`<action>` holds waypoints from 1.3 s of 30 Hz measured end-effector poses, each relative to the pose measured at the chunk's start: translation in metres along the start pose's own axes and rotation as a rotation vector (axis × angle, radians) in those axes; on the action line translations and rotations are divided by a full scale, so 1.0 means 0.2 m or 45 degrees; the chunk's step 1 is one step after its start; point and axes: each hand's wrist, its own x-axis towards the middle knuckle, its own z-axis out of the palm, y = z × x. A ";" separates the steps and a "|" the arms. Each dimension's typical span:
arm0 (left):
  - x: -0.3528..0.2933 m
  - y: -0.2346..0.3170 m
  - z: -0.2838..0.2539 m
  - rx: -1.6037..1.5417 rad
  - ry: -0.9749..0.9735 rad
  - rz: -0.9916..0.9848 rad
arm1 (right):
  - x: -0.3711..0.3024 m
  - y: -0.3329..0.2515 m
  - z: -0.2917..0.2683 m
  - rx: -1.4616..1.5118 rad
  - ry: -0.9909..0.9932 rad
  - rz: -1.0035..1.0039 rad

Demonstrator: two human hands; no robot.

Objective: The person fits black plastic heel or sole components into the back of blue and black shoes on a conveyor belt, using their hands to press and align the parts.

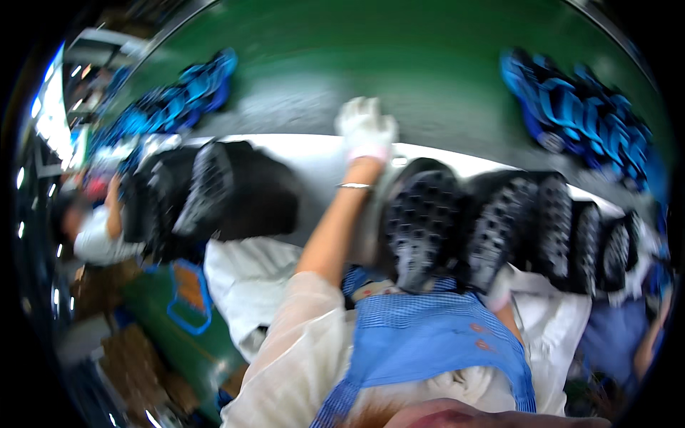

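Observation:
My left hand (365,130), in a white glove, is stretched forward over the near edge of a green surface (371,64). Its fingers are spread and nothing shows in them. A thin bracelet (354,185) circles that wrist. To the right of this forearm stands a row of black footwear with blocky treaded soles (424,221). Part of my right hand (499,287), also gloved, shows low beside the row; its fingers are hidden behind the black soles. More black treaded footwear (207,185) stands left of my left forearm.
Clusters of blue and black footwear or parts (178,100) lie on the green surface at left, with another blue and black cluster (581,118) at right. White cloth (250,274) hangs beside me. Another person (100,228) is at far left. A blue frame (189,296) stands on the floor.

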 end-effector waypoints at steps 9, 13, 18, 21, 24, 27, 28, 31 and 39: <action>0.00 0.05 -0.02 -0.011 -0.011 0.015 | 0.15 -0.13 -0.11 -0.089 0.152 -0.108; -0.01 0.02 -0.02 0.002 0.002 0.054 | 0.15 -0.13 -0.10 -0.080 0.205 -0.103; 0.13 0.00 -0.14 0.056 -0.333 0.018 | 0.19 -0.18 -0.14 -0.080 0.218 -0.075; 0.34 0.12 -0.19 -0.282 -0.609 0.394 | 0.16 -0.15 -0.11 -0.075 0.229 -0.065; 0.46 0.63 -0.36 -0.268 -0.761 0.742 | 0.15 -0.13 -0.10 -0.101 0.265 -0.062; 0.49 1.00 -0.31 -0.461 -0.793 0.925 | 0.13 -0.11 -0.09 -0.128 0.108 -0.033; 0.48 1.10 -0.29 -0.523 -0.808 0.984 | 0.13 -0.11 -0.10 -0.121 0.115 -0.023; 0.47 1.36 -0.18 -0.387 -0.854 1.140 | 0.12 -0.09 -0.10 -0.039 0.043 -0.070; 0.45 1.48 -0.04 -0.118 -1.037 0.927 | 0.12 -0.04 -0.08 0.280 -0.115 0.014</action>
